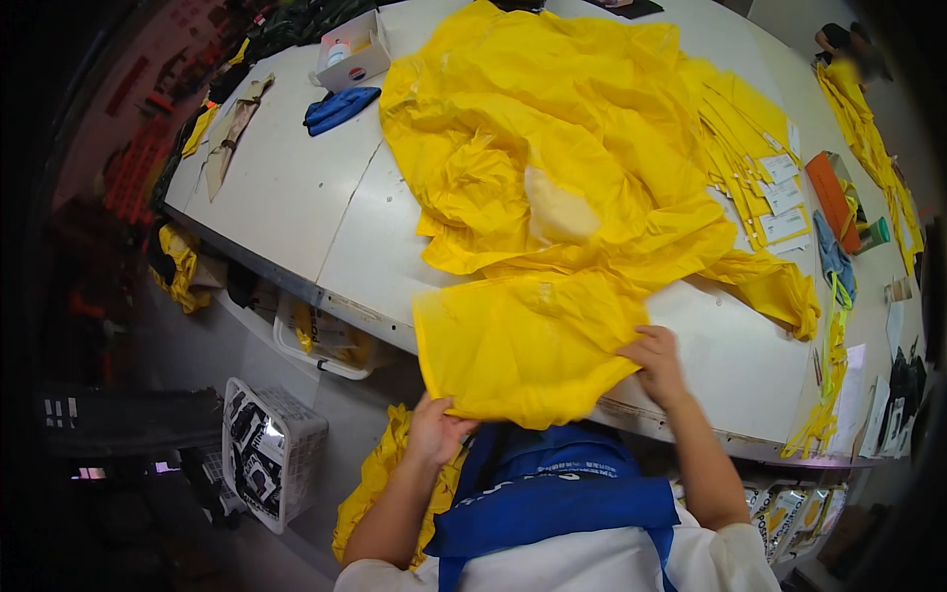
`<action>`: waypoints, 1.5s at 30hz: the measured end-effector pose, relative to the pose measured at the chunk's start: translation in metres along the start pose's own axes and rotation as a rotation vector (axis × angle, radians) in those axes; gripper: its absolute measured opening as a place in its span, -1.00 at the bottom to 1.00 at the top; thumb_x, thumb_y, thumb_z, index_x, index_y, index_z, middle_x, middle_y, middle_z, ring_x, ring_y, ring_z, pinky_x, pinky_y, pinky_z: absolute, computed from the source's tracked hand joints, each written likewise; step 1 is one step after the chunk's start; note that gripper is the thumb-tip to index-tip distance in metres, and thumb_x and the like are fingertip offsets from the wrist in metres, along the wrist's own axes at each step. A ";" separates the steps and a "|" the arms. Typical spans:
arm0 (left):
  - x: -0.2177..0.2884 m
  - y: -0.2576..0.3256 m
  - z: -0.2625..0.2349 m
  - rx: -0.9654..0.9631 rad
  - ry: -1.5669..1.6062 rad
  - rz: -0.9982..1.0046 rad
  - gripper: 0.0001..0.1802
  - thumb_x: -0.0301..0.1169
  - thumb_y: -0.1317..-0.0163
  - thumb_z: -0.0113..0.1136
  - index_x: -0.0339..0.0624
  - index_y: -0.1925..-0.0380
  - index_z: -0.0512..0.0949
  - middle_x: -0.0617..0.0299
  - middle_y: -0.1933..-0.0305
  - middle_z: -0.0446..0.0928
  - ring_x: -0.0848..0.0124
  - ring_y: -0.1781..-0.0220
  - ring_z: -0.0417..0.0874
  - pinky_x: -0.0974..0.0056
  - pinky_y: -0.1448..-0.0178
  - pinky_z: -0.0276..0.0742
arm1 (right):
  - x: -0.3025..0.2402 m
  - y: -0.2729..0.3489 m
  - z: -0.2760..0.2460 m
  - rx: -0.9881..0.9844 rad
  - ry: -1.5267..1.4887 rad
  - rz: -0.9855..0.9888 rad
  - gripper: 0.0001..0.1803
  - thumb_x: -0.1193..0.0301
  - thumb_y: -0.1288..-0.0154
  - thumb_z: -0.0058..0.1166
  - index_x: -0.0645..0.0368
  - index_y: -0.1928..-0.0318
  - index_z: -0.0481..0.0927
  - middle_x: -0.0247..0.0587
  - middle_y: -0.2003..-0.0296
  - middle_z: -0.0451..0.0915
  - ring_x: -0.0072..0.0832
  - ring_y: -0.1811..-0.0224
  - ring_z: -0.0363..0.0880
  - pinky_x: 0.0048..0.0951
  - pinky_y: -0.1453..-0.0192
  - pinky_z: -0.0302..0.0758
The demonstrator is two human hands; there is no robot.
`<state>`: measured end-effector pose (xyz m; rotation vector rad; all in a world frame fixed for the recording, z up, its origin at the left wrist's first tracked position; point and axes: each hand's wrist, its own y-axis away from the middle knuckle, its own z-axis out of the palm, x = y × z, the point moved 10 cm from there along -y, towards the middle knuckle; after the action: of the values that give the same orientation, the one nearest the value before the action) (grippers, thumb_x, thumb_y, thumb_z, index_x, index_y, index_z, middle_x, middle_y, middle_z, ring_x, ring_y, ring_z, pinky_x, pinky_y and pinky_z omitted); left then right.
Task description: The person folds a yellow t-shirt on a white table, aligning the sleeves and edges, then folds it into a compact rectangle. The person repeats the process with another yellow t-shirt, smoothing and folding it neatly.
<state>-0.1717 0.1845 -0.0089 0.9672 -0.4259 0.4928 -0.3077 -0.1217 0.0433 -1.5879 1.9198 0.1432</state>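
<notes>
A large yellow garment (pixel 592 128) of thin, shiny, raincoat-like fabric lies crumpled across the white table (pixel 286 187). Its near part is spread flat and hangs over the front edge toward me. My left hand (pixel 437 429) pinches the lower left corner of this part, thumb on top. At its right edge, my right hand (pixel 656 363) grips the same fabric between thumb and fingers. A pale cream patch (pixel 559 205) shows among the folds in the middle. Which part of the garment is stretched between my hands, I cannot tell.
Stacked yellow pieces with white labels (pixel 779 192) lie at right, beside an orange box (pixel 834 200). A white carton (pixel 353 54) and blue cloth (pixel 340 110) are at the far left. Below stand a white basket (pixel 306 444) and yellow fabric (pixel 380 483).
</notes>
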 end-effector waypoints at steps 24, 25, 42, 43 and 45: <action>0.014 -0.020 0.133 -0.599 -1.860 1.169 -0.78 -0.40 0.06 0.21 -0.17 0.34 0.59 0.08 0.32 0.57 0.11 0.24 0.57 0.10 0.12 0.49 | 0.101 0.047 -0.018 -0.158 0.113 0.333 -0.85 0.41 -0.11 0.04 0.21 0.53 0.47 -0.05 0.49 0.51 -0.03 0.32 0.42 -0.09 0.20 0.39; -0.034 -0.008 0.137 -0.867 -1.856 1.047 -0.71 -0.40 0.03 0.21 -0.19 0.24 0.59 0.04 0.28 0.57 0.10 0.20 0.58 0.12 0.12 0.51 | 0.105 0.049 -0.013 -0.188 0.097 0.327 -0.84 0.39 -0.12 0.05 0.18 0.53 0.45 -0.03 0.49 0.50 -0.01 0.32 0.41 -0.07 0.21 0.37; -0.131 -0.015 0.121 -0.611 -2.098 0.986 -0.83 -0.40 -0.09 0.05 -0.10 0.29 0.52 0.18 0.21 0.46 0.18 0.10 0.53 0.17 0.10 0.53 | 0.089 0.054 -0.006 -0.051 0.234 0.270 -0.73 0.24 -0.15 0.12 0.18 0.54 0.58 -0.06 0.54 0.57 -0.08 0.33 0.48 -0.10 0.19 0.41; -0.129 -0.013 0.119 -0.627 -2.112 0.987 -0.83 -0.39 -0.08 0.07 -0.09 0.29 0.53 0.19 0.20 0.48 0.18 0.08 0.53 0.16 0.08 0.52 | 0.090 0.054 -0.007 -0.071 0.260 0.262 -0.74 0.25 -0.13 0.14 0.17 0.54 0.57 -0.05 0.55 0.55 -0.09 0.33 0.47 -0.11 0.19 0.40; -0.103 0.030 0.142 -0.719 -1.899 1.163 -0.76 -0.36 -0.02 0.16 -0.07 0.25 0.54 0.18 0.12 0.49 0.19 0.02 0.52 0.15 0.00 0.48 | 0.086 0.049 -0.022 -0.015 0.323 0.234 -0.76 0.26 -0.12 0.14 0.15 0.54 0.56 -0.07 0.52 0.54 -0.10 0.30 0.46 -0.12 0.18 0.40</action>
<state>-0.2904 0.0561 0.0263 0.0667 -2.7343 0.2092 -0.3674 -0.1912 0.0002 -1.4603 2.3577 -0.0033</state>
